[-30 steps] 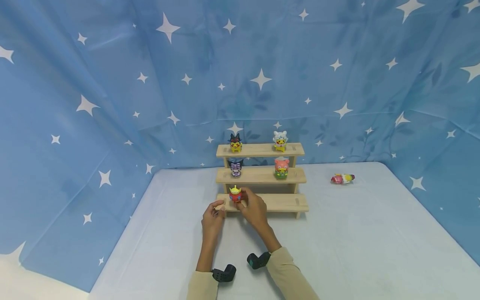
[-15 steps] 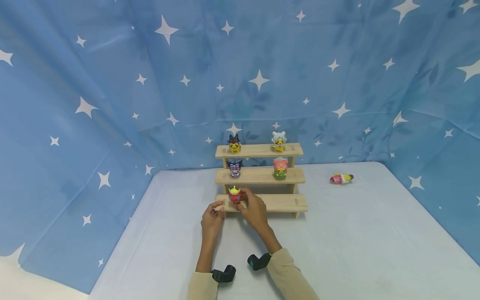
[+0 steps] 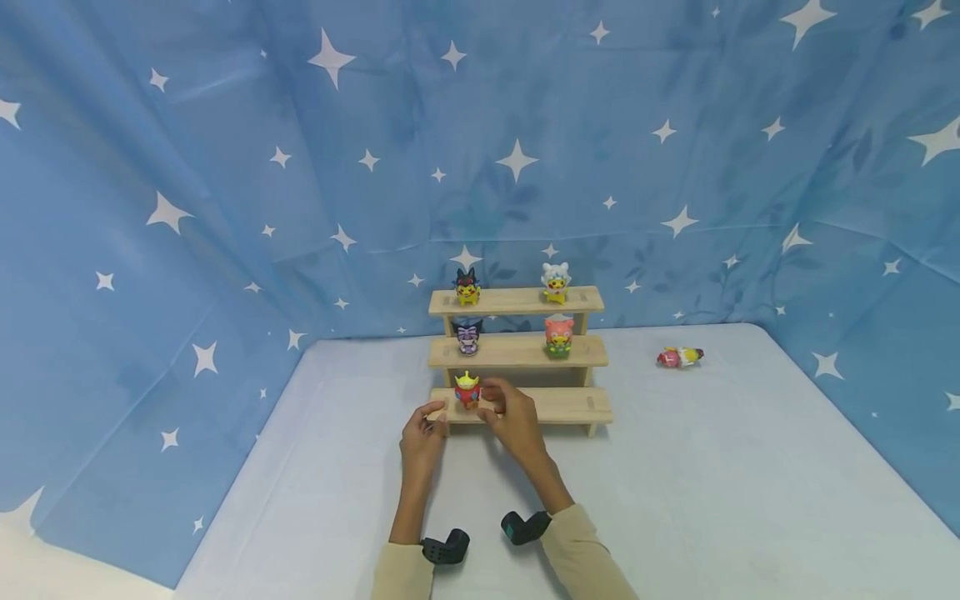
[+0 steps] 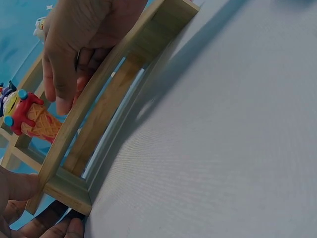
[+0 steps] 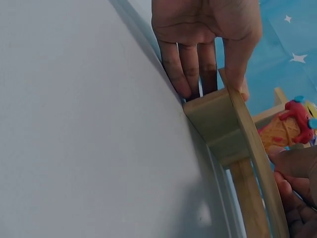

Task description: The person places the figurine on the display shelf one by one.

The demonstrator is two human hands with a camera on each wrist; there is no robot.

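Observation:
A small ice-cream-cone figure (image 3: 467,390) with a yellow top, red drips and a waffle base stands upright at the left of the lowest step. The right hand (image 3: 517,421) is beside its right side, fingers loosely bent, with a slight gap to the figure in the head view. In the right wrist view the right thumb (image 5: 292,161) overlaps the cone's base. The left hand (image 3: 422,442) holds the left end of the wooden display stand (image 3: 551,404); its thumb (image 4: 22,186) lies on the step and its fingers reach beneath by the leg.
On the top step are a dark-eared yellow figure (image 3: 467,287) and a white-hooded one (image 3: 556,283). The middle step bears a purple-black figure (image 3: 468,337) and a pink one (image 3: 558,337). Another figure (image 3: 680,357) lies on its side on the white table (image 3: 720,467). A starry blue cloth (image 3: 480,125) hangs behind.
The right hand has let go of the cone figure and drawn slightly to the right, its fingers parting from it. The figure stays on the lowest step; the left hand keeps its hold.

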